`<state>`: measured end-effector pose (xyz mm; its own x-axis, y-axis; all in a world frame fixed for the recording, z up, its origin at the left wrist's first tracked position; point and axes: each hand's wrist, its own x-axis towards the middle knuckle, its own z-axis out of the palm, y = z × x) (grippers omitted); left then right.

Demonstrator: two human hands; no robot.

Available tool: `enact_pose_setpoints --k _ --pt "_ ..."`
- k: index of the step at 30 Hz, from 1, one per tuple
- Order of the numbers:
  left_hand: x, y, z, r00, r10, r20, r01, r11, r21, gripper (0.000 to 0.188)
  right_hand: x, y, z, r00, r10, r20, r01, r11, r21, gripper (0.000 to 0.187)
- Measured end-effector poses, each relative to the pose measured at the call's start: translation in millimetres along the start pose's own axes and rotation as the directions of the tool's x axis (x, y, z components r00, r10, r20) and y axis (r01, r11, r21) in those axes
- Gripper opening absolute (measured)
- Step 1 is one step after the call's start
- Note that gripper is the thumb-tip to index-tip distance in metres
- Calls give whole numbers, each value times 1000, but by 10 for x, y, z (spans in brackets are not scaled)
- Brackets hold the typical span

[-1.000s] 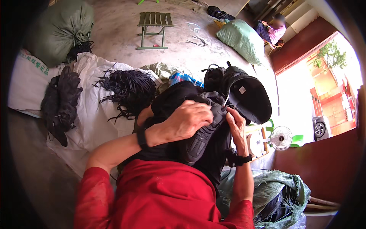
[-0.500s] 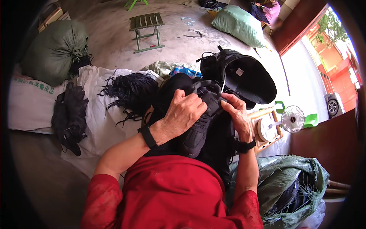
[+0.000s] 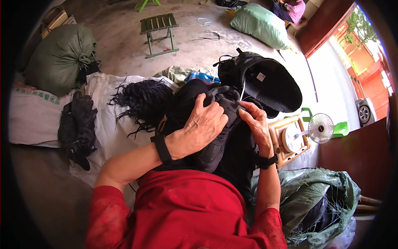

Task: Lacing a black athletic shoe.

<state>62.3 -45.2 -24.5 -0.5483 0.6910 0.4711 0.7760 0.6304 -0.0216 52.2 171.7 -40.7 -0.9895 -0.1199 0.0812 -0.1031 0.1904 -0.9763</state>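
A black sneaker (image 3: pixel 217 143) lies across my lap, toe toward me, with its tongue (image 3: pixel 229 108) facing up. My left hand (image 3: pixel 204 124) is closed over the left side of the sneaker, fingers curled; whatever it grips is hidden under them. At the opposite side of the tongue, my right hand (image 3: pixel 253 118) pinches the sneaker's upper edge between thumb and fingers. A thin white strip (image 3: pixel 243 92) runs up from near those fingertips. To the left, a heap of black laces (image 3: pixel 145 99) rests on a white sack (image 3: pixel 110 137).
An open black bag (image 3: pixel 271 85) stands beyond my knees. A small fan (image 3: pixel 320 128) sits on a bamboo stool (image 3: pixel 288 159) to the right. Below it is a torn green sack (image 3: pixel 298 186). Black shoes (image 3: pixel 78 128) lie left. Farther off are a folding stool (image 3: pixel 158 25) and a seated person (image 3: pixel 294 10).
My left hand has turned, its index finger now raised off the sneaker. My right hand keeps its pinch in nearly the same place.
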Motion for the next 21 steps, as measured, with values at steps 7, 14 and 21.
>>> enact_pose_setpoints --k 7,14,21 --pt "79 -9 106 999 -14 -40 7 985 -175 14 37 22 -31 996 68 51 -76 983 168 27" --pt "-14 7 186 973 -194 -125 120 888 -445 19 14 62 -70 997 31 66 -39 990 137 29" --pt "91 -79 226 969 -248 -11 181 735 -653 57 -81 -3 -79 994 7 107 -26 983 181 35"
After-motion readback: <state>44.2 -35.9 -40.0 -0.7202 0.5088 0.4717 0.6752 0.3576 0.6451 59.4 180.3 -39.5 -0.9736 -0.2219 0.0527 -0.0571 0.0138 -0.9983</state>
